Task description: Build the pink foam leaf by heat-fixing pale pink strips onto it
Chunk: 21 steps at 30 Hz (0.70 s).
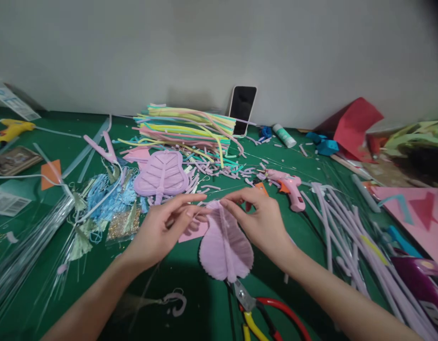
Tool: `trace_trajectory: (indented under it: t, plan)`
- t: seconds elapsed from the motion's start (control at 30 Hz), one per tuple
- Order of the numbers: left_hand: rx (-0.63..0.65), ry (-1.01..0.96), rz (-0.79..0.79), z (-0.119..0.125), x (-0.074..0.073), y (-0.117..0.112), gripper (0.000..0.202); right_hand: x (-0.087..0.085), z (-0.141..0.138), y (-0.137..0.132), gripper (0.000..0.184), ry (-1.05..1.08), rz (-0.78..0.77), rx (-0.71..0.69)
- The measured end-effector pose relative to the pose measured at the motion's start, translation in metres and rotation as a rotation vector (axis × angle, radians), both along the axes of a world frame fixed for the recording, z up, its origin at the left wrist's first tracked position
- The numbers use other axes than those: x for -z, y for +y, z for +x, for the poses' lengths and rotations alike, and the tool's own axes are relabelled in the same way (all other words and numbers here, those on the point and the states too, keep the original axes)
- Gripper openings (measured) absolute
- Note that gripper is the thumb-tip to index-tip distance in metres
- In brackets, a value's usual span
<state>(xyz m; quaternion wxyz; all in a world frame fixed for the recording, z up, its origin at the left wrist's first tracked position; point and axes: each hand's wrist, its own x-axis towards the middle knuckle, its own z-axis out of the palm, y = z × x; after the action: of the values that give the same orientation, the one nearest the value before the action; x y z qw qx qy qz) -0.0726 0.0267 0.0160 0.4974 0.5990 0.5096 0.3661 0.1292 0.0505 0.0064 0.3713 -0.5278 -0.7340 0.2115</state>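
Observation:
A lilac leaf-shaped piece (219, 251), built of fuzzy pipe-cleaner strips with a raised midrib, stands with its pointed end up and wide end down. My right hand (256, 215) pinches it near the tip, thumb and forefinger closed. At the tip's left edge is my left hand (165, 229), its thumb and fingers drawn together; what lies between them is too small to make out. A second lilac leaf shape (161, 174) with outlined veins lies behind my left hand. Below the held leaf are pliers (245, 298) with red and yellow handles.
Bundled coloured pipe cleaners (186, 128) and lilac cuttings lie at the back, beside a leaning phone (243, 109). To the right are a pink glue gun (288, 187) and long lilac pipe cleaners (350, 237). Blue tassels (105, 199) and clear glue sticks (37, 227) are on the left.

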Motion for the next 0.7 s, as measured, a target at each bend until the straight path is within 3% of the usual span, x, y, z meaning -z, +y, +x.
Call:
trace_trajectory:
  t: [0.13, 0.33, 0.47, 0.57, 0.7]
  plan:
    - [0.037, 0.082, 0.118, -0.01, -0.004, 0.005, 0.027, -0.001, -0.009, 0.005, 0.009, 0.034, -0.153, -0.06]
    - [-0.12, 0.318, 0.366, -0.003, -0.004, 0.015, 0.012, 0.002, -0.02, 0.007, 0.009, -0.021, -0.146, -0.173]
    - [-0.174, 0.357, 0.317, 0.005, 0.003, 0.018, 0.014, 0.004, -0.013, 0.007, 0.012, -0.132, -0.142, -0.197]
    - [-0.235, 0.332, 0.233, 0.007, 0.011, 0.02, 0.017, 0.004, 0.0, -0.003, 0.031, -0.268, -0.129, -0.15]
    - [-0.235, 0.261, 0.16, 0.011, 0.023, 0.026, 0.022, 0.01, 0.016, -0.029, 0.073, -0.409, -0.141, -0.136]
